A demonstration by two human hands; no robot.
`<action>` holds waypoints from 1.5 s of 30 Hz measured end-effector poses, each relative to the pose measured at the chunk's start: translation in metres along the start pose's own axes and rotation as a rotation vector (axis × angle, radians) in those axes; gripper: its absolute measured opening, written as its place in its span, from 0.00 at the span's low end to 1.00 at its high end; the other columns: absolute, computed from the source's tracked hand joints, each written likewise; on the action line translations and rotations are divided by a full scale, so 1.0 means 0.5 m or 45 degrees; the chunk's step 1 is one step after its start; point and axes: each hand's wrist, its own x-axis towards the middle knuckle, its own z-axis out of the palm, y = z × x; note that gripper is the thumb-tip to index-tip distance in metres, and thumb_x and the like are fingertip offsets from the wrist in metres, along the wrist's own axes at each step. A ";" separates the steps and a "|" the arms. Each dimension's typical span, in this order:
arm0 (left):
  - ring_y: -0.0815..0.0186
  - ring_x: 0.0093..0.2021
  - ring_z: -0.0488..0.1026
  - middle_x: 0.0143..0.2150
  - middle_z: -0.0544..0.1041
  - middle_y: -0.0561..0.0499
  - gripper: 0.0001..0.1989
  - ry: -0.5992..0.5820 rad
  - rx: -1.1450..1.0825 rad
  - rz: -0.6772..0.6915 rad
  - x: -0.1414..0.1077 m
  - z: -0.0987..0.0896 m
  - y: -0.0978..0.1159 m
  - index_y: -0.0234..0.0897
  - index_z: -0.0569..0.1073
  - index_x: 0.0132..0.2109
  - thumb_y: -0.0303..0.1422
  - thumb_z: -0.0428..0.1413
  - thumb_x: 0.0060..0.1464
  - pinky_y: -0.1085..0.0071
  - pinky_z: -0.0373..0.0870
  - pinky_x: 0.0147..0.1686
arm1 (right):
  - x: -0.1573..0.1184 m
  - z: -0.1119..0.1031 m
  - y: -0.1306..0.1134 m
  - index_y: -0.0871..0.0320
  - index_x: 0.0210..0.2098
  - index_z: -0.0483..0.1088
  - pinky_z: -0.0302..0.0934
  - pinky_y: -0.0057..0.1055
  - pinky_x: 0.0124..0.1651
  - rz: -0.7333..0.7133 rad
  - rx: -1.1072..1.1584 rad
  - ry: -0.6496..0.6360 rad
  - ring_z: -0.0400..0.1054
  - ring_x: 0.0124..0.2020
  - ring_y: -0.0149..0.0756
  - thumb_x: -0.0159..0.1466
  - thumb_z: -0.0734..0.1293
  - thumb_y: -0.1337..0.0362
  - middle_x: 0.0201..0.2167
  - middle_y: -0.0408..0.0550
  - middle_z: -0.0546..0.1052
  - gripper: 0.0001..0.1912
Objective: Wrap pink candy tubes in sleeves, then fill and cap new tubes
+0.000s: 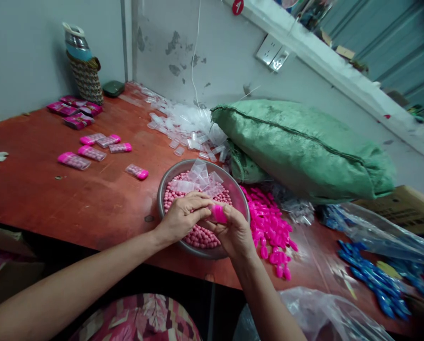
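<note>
Over a metal bowl (240, 204) of pink beads (202, 237), my two hands meet on a small clear container with a bright pink cap (219, 213). My left hand (183, 215) pinches the clear end, which its fingers mostly hide. Around the pink cap, my right hand (235, 232) has its thumb and fingers closed. Empty clear containers (197, 179) lie on the beads at the back of the bowl. A pile of pink caps (268, 227) lies right of the bowl. Several filled containers with pink caps (137, 171) rest on the table to the left.
A heap of clear containers (190, 123) lies against the wall. The large green sack (304, 147) bulges behind the bowl. A bottle in a knitted sleeve (84, 71) stands at the back left near pink packets (78, 120). Blue pieces (371, 274) and plastic bags (325, 312) lie right.
</note>
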 end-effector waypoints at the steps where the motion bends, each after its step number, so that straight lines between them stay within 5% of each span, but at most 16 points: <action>1: 0.64 0.45 0.69 0.39 0.76 0.49 0.10 0.006 -0.004 0.011 0.000 -0.001 0.002 0.37 0.77 0.41 0.28 0.54 0.52 0.67 0.62 0.50 | 0.001 0.004 0.004 0.61 0.34 0.72 0.65 0.45 0.45 -0.012 0.007 0.029 0.72 0.33 0.38 0.53 0.68 0.63 0.32 0.47 0.78 0.10; 11: 0.64 0.45 0.71 0.42 0.76 0.47 0.11 0.018 -0.136 -0.083 -0.001 -0.002 0.014 0.34 0.76 0.42 0.27 0.52 0.53 0.68 0.63 0.49 | -0.009 0.021 0.025 0.60 0.38 0.70 0.66 0.42 0.45 -0.230 -0.084 0.100 0.72 0.36 0.38 0.59 0.64 0.57 0.29 0.47 0.77 0.13; 17: 0.64 0.44 0.71 0.41 0.76 0.47 0.10 0.042 -0.083 0.008 -0.002 -0.002 0.011 0.35 0.76 0.41 0.27 0.52 0.53 0.68 0.64 0.49 | -0.003 0.013 0.011 0.60 0.41 0.69 0.65 0.44 0.46 -0.059 -0.063 -0.005 0.71 0.37 0.39 0.58 0.65 0.58 0.35 0.49 0.77 0.15; 22: 0.65 0.44 0.70 0.41 0.76 0.48 0.11 0.172 0.082 0.133 -0.007 0.001 0.008 0.37 0.76 0.42 0.26 0.52 0.53 0.68 0.64 0.49 | 0.009 0.025 0.018 0.57 0.35 0.69 0.64 0.42 0.47 -0.097 -0.010 -0.022 0.70 0.36 0.35 0.57 0.66 0.61 0.34 0.44 0.76 0.07; 26: 0.65 0.44 0.71 0.41 0.76 0.48 0.12 0.132 0.073 0.062 -0.004 -0.001 0.007 0.38 0.75 0.44 0.26 0.51 0.53 0.68 0.64 0.48 | 0.017 0.016 0.023 0.56 0.38 0.69 0.64 0.42 0.46 0.018 -0.004 -0.026 0.71 0.37 0.37 0.59 0.64 0.58 0.32 0.45 0.76 0.11; 32: 0.63 0.46 0.71 0.45 0.76 0.48 0.13 0.074 -0.181 -0.115 0.009 0.006 0.009 0.35 0.74 0.45 0.30 0.51 0.53 0.68 0.64 0.49 | 0.018 -0.012 -0.018 0.53 0.44 0.66 0.64 0.41 0.44 0.098 -0.185 -0.113 0.70 0.40 0.39 0.56 0.62 0.46 0.41 0.48 0.74 0.23; 36: 0.61 0.45 0.71 0.44 0.77 0.48 0.15 0.340 -0.182 -0.163 0.021 -0.049 0.014 0.34 0.74 0.45 0.35 0.54 0.51 0.67 0.65 0.48 | 0.040 -0.051 -0.056 0.55 0.41 0.68 0.65 0.35 0.39 -0.038 -0.626 0.078 0.71 0.35 0.35 0.55 0.64 0.48 0.39 0.48 0.74 0.21; 41: 0.60 0.42 0.73 0.42 0.77 0.48 0.17 0.810 0.223 -0.226 0.048 -0.203 -0.041 0.36 0.74 0.46 0.37 0.54 0.48 0.65 0.69 0.43 | 0.079 -0.106 -0.063 0.59 0.32 0.70 0.62 0.30 0.33 -0.160 -1.730 0.094 0.68 0.28 0.34 0.59 0.61 0.57 0.25 0.45 0.73 0.12; 45: 0.61 0.46 0.71 0.46 0.75 0.47 0.16 0.780 0.619 -0.248 0.048 -0.258 -0.075 0.36 0.73 0.46 0.34 0.52 0.50 0.64 0.65 0.49 | 0.107 -0.100 -0.041 0.56 0.40 0.70 0.60 0.32 0.40 -0.357 -2.410 -0.105 0.68 0.39 0.39 0.59 0.60 0.67 0.37 0.49 0.74 0.11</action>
